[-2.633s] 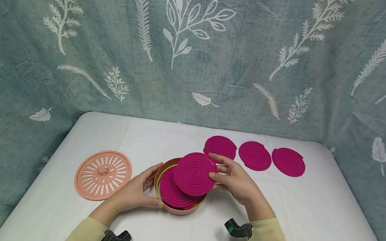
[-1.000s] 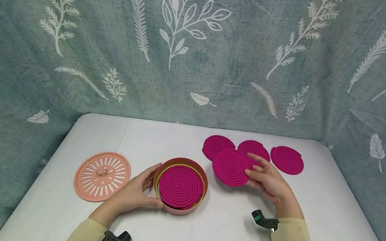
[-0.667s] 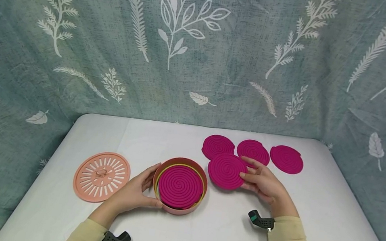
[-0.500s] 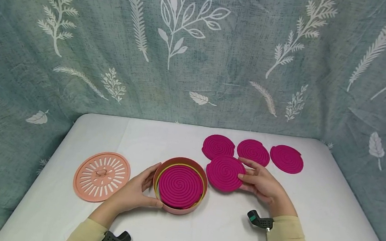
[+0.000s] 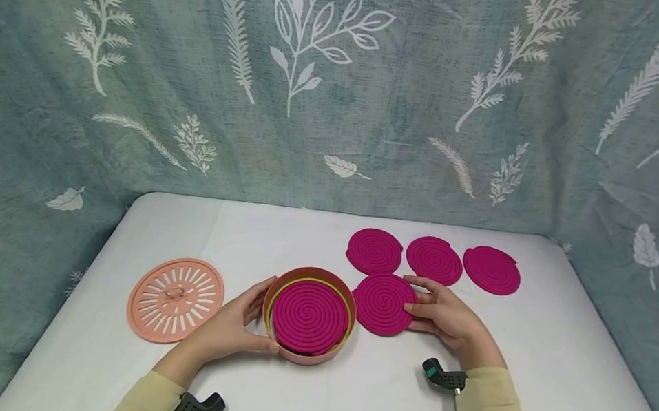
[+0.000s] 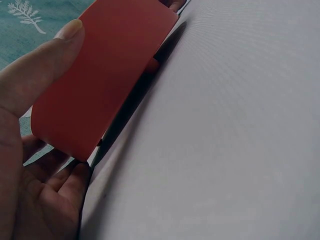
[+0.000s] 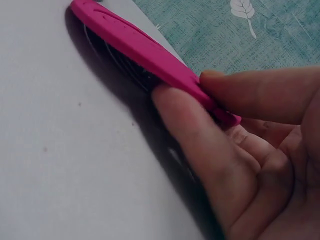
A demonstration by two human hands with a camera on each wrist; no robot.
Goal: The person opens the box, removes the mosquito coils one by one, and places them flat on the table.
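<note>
My left hand (image 5: 232,328) grips a round coral-pink holder (image 5: 304,360) from its left side. In the left wrist view the thumb lies on the holder's wall (image 6: 110,75), with other fingers at its lower edge. Inside the holder, a magenta spiral coaster (image 5: 310,317) lies within a yellow ring. To the right, my right hand (image 5: 448,322) pinches another magenta spiral coaster (image 5: 382,304) by its right edge. The right wrist view has this coaster (image 7: 137,50) tilted just over the white surface, thumb on one face and a finger under the other.
Three magenta coasters (image 5: 375,252), (image 5: 434,260), (image 5: 492,270) lie in a row along the back right. A slotted coral lid (image 5: 175,300) with a small loop handle lies at the left. Behind the white table (image 5: 290,409) hangs a green leaf-patterned cloth (image 5: 310,161).
My right hand has carried the coaster from above the holder to its right, beside the back row, and lowered it towards the table. The left hand has stayed on the holder.
</note>
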